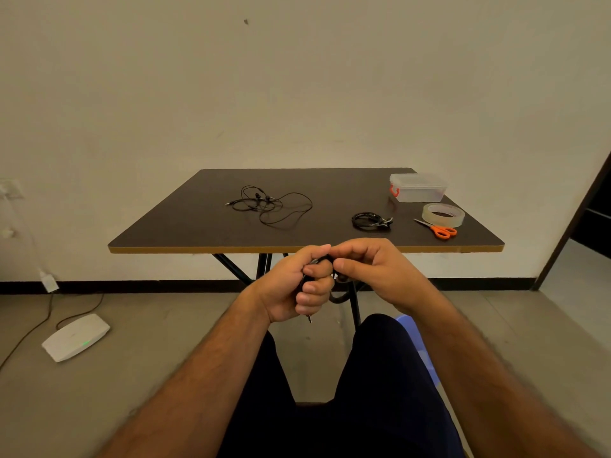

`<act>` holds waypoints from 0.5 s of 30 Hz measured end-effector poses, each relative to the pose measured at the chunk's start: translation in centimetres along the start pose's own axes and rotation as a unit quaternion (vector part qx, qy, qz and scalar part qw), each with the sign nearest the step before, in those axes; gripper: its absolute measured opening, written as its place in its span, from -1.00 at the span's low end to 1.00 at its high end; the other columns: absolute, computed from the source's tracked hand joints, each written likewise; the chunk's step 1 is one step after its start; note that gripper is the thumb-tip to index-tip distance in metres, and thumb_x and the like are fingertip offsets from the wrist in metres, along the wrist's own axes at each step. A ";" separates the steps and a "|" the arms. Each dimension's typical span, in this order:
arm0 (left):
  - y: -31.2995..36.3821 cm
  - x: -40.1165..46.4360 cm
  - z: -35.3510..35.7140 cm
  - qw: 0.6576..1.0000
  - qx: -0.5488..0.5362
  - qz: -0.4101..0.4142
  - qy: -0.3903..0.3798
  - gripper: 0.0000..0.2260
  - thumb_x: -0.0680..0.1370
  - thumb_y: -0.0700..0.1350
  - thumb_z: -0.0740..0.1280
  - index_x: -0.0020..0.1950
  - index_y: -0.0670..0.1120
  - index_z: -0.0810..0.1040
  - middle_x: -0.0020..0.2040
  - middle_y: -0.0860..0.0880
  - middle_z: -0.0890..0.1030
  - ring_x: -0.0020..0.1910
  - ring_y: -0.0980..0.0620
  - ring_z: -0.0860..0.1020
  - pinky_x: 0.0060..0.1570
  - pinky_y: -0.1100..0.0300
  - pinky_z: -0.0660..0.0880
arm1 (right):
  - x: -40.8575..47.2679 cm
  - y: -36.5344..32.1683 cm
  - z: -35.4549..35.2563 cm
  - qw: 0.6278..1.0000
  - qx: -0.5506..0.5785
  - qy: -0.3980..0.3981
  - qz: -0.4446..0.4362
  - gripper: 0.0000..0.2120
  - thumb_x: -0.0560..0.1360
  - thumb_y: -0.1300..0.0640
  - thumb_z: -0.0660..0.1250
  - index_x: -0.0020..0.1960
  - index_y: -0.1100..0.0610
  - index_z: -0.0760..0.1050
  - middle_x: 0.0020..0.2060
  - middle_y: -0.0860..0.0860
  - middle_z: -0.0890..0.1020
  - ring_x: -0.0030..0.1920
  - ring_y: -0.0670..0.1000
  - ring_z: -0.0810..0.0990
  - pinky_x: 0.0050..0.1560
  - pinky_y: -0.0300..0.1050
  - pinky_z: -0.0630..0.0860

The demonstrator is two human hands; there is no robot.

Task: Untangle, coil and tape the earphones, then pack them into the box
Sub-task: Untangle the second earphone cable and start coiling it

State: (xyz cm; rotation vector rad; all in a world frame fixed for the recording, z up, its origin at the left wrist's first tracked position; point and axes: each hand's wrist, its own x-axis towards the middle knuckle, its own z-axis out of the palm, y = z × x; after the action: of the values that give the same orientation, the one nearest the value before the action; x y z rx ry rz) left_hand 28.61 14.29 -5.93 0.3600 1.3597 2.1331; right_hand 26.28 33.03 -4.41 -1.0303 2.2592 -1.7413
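Observation:
My left hand [297, 282] is fisted around a black earphone cable [339, 297], whose plug sticks out below the fist. My right hand [370, 272] pinches the same cable at the top, the two hands touching in front of the table's near edge. A loop of the cable hangs between them. On the dark table [198, 233] lies a tangled black earphone set [269, 206] at the middle left, and a coiled black set [370, 221] at the right. A clear lidded box with a red latch [418, 187] stands at the back right.
A roll of clear tape [443, 214] and orange-handled scissors [438, 229] lie near the table's right front. On the floor to the left sits a white router [76, 337] with cables running to a wall socket. A dark doorway [591, 206] opens at the right.

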 end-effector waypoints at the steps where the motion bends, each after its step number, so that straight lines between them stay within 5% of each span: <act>1: -0.1 0.0 -0.1 1.000 -0.010 0.006 -0.003 -0.57 0.61 0.06 0.15 -0.47 0.01 0.30 -0.56 0.05 0.35 -0.67 0.17 0.29 -0.69 0.35 0.22 | 0.0 0.0 0.1 1.000 0.009 0.002 -0.001 -0.77 0.56 0.27 0.32 0.15 0.07 0.62 -0.01 0.02 0.71 0.04 -0.01 0.67 0.07 -0.14 0.58; 8: -0.1 0.2 0.0 0.998 -0.016 0.051 0.036 -0.55 0.58 0.05 0.12 -0.53 0.01 0.30 -0.63 0.04 0.29 -0.74 0.17 0.23 -0.71 0.39 0.08 | 0.2 0.4 1.4 0.991 0.131 0.018 0.015 -0.75 0.45 0.25 0.41 0.11 0.11 0.63 -0.03 0.09 0.72 0.02 0.06 0.68 0.05 -0.05 0.61; 15: -0.2 0.1 0.7 0.990 0.060 0.092 0.089 -0.55 0.59 0.02 0.12 -0.52 0.00 0.25 -0.64 0.02 0.27 -0.73 0.12 0.22 -0.69 0.39 0.16 | 0.3 0.8 1.8 0.980 0.191 0.027 0.048 -0.70 0.35 0.19 0.45 0.09 0.17 0.64 -0.03 0.19 0.67 -0.01 0.11 0.64 0.08 0.04 0.59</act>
State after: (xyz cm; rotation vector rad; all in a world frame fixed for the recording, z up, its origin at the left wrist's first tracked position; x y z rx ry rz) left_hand 28.97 14.87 -5.77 0.3629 1.6166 2.2849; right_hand 26.49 31.52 -5.66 -0.7905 1.8553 -2.0700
